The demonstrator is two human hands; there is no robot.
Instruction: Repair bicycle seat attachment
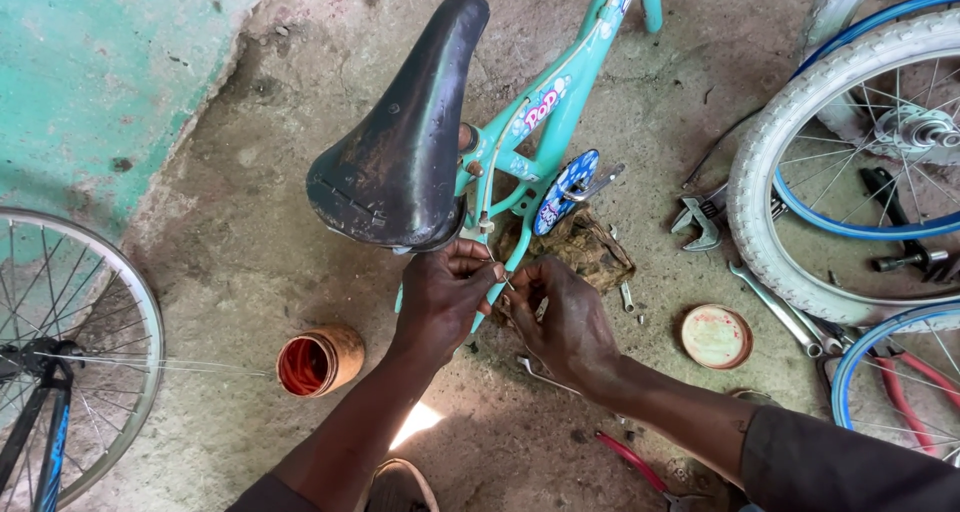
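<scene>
Turquoise paint covers the small bicycle frame (560,102), which stands in the middle of the concrete floor (250,232) with a worn black saddle (400,142) on top and a blue chain guard (565,192) low on its side. Both hands meet just under the saddle's rear edge, at the frame's seat tube. The left hand (440,297) has its fingers (470,262) pinched on a thin wire or cable (497,270) beside the tube. The right hand (560,317) is curled close to it, its fingers bent around a small metal part that is too tiny to make out.

To the right lie a white-tyred wheel (850,152) with a blue rim and more blue rims, all cut off by the picture's edge. Another spoked wheel (70,362) is cut off at the left. A dirty rag (590,247) lies behind the right hand. An orange jar (320,360) rests on its side near the left forearm, and its round lid (716,336) lies well apart, right of the hands. Wrenches (775,307) are scattered between lid and white tyre, an adjustable spanner (700,222) above them. Red-handled pliers (635,462) lie by the right forearm, partly hidden. The saddle hides the seat clamp.
</scene>
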